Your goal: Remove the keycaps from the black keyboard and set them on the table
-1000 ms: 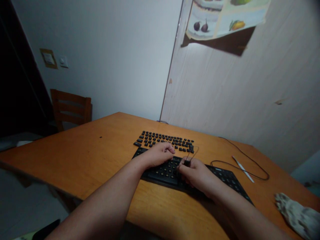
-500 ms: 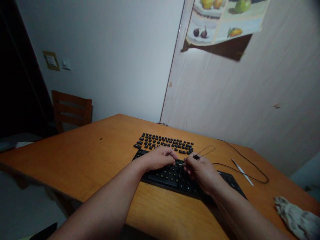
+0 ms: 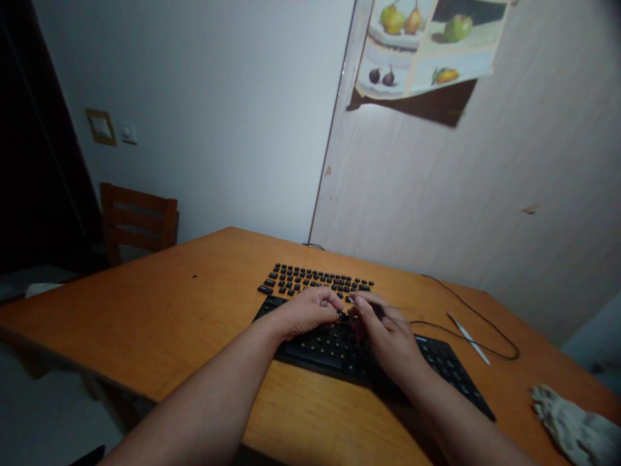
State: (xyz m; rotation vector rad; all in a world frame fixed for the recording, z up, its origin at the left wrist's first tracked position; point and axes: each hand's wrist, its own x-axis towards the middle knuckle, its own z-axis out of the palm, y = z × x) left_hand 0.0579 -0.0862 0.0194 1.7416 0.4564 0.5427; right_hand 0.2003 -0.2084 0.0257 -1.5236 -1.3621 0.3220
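Observation:
A black keyboard (image 3: 449, 366) lies across the near part of the table, many of its keycaps off and pale switch stems showing. My left hand (image 3: 308, 310) is over its upper left half, thumb and forefinger pinched on a small black piece that looks like a keycap (image 3: 342, 316). Close beside it, my right hand (image 3: 391, 333) is closed around a wire keycap puller (image 3: 378, 310), whose thin wires are blurred and point right. Its fingertips nearly meet the left ones. Behind the keyboard, loose black keycaps (image 3: 290, 283) lie in rows, partly hidden by my hands.
A cable (image 3: 490, 336) curls over the wooden table (image 3: 194, 330) at the right, crossing a white pen-like stick (image 3: 468, 338). A crumpled pale cloth or glove (image 3: 575, 417) lies at the near right. One small black bit (image 3: 195, 276) is far left. A chair (image 3: 140, 217) stands beyond.
My right hand has turned and risen slightly, and the puller's wire loop has swung lower and blurred. The left hand stays almost in place. The whole view has shifted a little.

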